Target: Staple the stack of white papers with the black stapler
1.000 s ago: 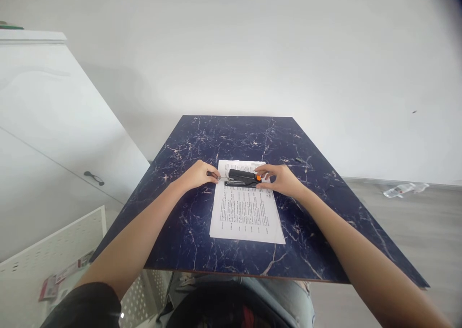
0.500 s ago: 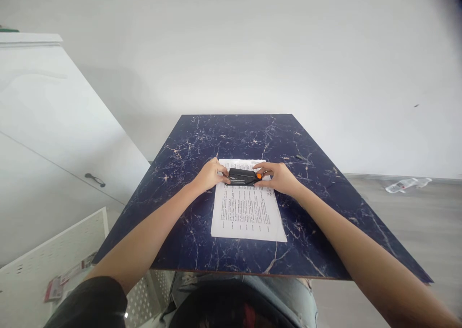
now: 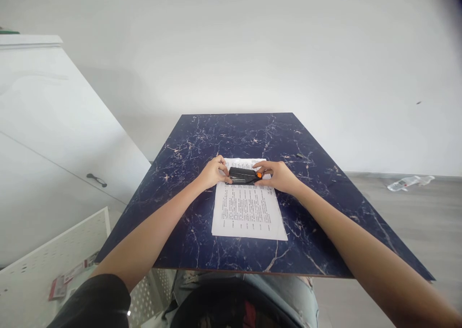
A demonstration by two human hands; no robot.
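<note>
A black stapler [image 3: 243,175] with an orange part at its right end lies crosswise over the upper part of some printed paper sheets [image 3: 247,212]. My left hand [image 3: 215,172] pinches the stapler's left end between thumb and fingers. At the orange end, my right hand [image 3: 278,176] grips it with thumb below and fingers above. The sheets rest flat on the dark blue marbled table [image 3: 191,193], their lower half uncovered. Fingers hide both tips of the stapler.
A white cabinet [image 3: 54,140] with a dark handle stands at the left. Below it is a white perforated basket [image 3: 32,270] with a few items inside. A small dark object [image 3: 299,155] lies on the table, right of the sheets. Clear plastic [image 3: 409,182] lies on the floor at right.
My left hand has shifted slightly right along the stapler, and its fingers have moved a little. The stapler and my right hand stay nearly in place.
</note>
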